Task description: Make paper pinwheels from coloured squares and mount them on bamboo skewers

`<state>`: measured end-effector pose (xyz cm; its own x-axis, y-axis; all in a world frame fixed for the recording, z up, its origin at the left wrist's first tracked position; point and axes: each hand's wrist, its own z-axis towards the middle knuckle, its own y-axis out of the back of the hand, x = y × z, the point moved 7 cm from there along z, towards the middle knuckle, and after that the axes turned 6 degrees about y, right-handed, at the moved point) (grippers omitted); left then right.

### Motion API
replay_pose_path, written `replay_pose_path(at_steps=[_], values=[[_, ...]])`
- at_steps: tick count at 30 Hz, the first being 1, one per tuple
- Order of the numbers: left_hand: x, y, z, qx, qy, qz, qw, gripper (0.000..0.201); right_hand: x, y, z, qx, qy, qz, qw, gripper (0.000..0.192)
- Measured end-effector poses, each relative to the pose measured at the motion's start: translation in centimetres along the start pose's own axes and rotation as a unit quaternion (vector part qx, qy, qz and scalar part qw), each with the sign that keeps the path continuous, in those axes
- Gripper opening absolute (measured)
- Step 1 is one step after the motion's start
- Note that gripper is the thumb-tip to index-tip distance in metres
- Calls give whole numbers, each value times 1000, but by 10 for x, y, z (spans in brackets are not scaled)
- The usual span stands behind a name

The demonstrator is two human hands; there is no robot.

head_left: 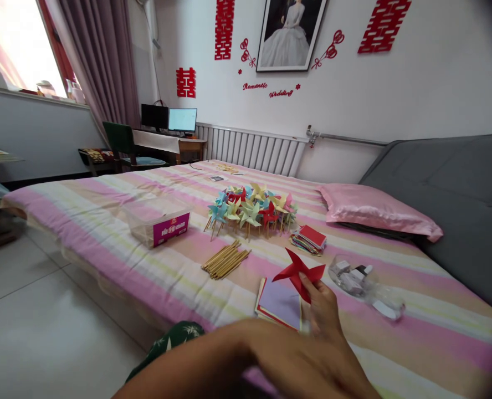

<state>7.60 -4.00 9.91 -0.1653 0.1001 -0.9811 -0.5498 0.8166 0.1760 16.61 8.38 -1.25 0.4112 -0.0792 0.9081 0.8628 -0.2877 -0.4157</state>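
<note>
My right hand (326,306) pinches a red paper pinwheel (292,271), its thumb on the front near the centre. The pinwheel has pointed, folded blades and no stick visible. Below it lies a stack of square paper (278,302) with a purple sheet on top. My left hand (290,354) bends across in front of my right wrist, partly blurred, its fingers hidden. Beyond the hands is a bunch of thin brown sticks (226,259). Farther off stands a cluster of multicoloured pinwheels (250,211) on sticks. A smaller pile of paper squares (312,237) has red on top.
A clear plastic tub (140,226) with a purple label stands on the left of the striped bed cover (179,299). At right lie a clear container with small white items (352,277) and a clear plastic piece (387,307). A pink pillow (374,208) rests by the grey headboard (457,205).
</note>
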Motion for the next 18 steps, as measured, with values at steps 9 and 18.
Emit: replay_pose_path(at_steps=[9,18], values=[[46,199,-33,-511,247,284,773,25,9,6,11,-23,23,13,999,33],[115,224,-26,-498,379,365,689,16,17,5,10,-39,31,17,999,35]])
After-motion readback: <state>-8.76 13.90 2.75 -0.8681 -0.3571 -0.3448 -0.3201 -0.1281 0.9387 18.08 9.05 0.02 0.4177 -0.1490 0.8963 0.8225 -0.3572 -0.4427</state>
